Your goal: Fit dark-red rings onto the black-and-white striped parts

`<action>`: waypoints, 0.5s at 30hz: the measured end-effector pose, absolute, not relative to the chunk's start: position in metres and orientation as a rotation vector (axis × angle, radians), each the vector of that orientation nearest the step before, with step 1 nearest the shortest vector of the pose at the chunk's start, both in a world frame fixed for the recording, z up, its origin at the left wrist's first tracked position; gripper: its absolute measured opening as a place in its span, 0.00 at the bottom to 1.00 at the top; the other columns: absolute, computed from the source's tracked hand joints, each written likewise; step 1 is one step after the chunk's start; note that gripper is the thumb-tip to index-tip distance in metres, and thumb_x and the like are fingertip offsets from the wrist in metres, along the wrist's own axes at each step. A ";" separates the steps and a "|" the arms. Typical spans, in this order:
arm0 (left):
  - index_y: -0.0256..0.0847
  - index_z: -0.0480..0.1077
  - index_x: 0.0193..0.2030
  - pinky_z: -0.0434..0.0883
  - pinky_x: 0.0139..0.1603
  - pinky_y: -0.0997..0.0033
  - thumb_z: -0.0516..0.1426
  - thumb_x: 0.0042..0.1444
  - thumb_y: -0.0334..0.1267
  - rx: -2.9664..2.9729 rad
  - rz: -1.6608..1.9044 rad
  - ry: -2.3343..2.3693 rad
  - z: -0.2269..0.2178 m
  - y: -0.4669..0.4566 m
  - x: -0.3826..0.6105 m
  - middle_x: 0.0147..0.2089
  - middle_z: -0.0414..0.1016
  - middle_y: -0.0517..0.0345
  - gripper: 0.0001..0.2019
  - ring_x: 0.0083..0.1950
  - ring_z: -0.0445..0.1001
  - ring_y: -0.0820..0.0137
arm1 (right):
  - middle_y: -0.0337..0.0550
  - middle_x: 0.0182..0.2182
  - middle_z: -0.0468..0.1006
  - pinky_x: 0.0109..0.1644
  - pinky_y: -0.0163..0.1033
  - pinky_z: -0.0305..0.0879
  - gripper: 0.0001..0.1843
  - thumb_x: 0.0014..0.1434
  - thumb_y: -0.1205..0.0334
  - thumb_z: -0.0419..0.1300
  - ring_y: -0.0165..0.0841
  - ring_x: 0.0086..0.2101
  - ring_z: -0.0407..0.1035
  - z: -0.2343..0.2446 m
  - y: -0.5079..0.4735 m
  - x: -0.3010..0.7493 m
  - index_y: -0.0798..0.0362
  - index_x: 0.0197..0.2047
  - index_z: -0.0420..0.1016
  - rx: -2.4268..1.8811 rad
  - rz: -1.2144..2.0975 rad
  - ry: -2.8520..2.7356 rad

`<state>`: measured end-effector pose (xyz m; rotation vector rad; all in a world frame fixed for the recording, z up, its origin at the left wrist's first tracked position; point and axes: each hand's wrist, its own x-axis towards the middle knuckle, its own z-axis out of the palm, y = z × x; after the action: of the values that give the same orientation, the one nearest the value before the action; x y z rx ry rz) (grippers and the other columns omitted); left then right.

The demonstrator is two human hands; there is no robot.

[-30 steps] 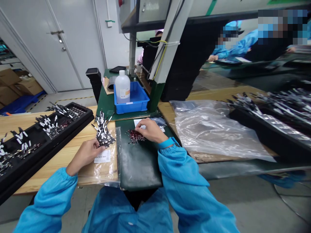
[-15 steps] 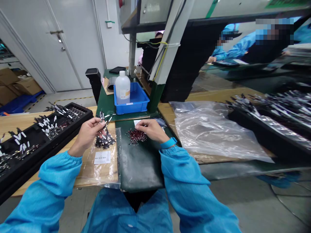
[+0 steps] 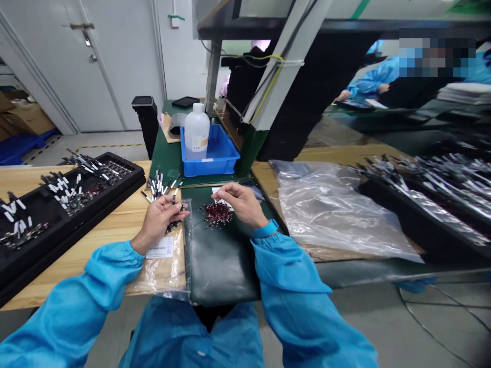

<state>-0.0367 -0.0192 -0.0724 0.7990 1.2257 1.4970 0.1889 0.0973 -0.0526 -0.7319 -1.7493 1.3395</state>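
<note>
My left hand point(image 3: 161, 221) is closed in a pinch on a small black part with a white tab, held just above the heap of like parts point(image 3: 163, 190) on a clear plastic bag point(image 3: 163, 263). My right hand point(image 3: 241, 203) hovers over a pile of tiny dark red pieces point(image 3: 217, 213) on the dark green mat point(image 3: 220, 260). Its fingertips are pinched together over the pile's far edge, and what they hold is too small to make out.
A long black tray point(image 3: 57, 214) with groups of the same parts lies at the left on the wooden bench. A blue bin point(image 3: 217, 156) with a white bottle point(image 3: 196, 130) stands behind. Crumpled clear bags point(image 3: 337, 209) and more black trays point(image 3: 429, 199) lie to the right. Other people work at the far right.
My left hand went from the heap of parts up and then right toward the mat, with one part pinched in it. My right hand stayed at the red pile.
</note>
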 end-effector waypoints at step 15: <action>0.38 0.67 0.38 0.80 0.39 0.77 0.72 0.47 0.40 0.815 1.525 1.129 -0.072 -0.026 -0.026 0.35 0.81 0.60 0.19 0.36 0.84 0.69 | 0.43 0.36 0.81 0.41 0.38 0.71 0.13 0.62 0.57 0.63 0.31 0.33 0.75 -0.061 0.055 0.152 0.54 0.46 0.80 -0.616 1.439 -1.904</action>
<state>-0.0258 -0.0255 -0.0723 0.8151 1.1291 1.5249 0.1524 0.0546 -0.0609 -0.6157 -1.9036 1.4392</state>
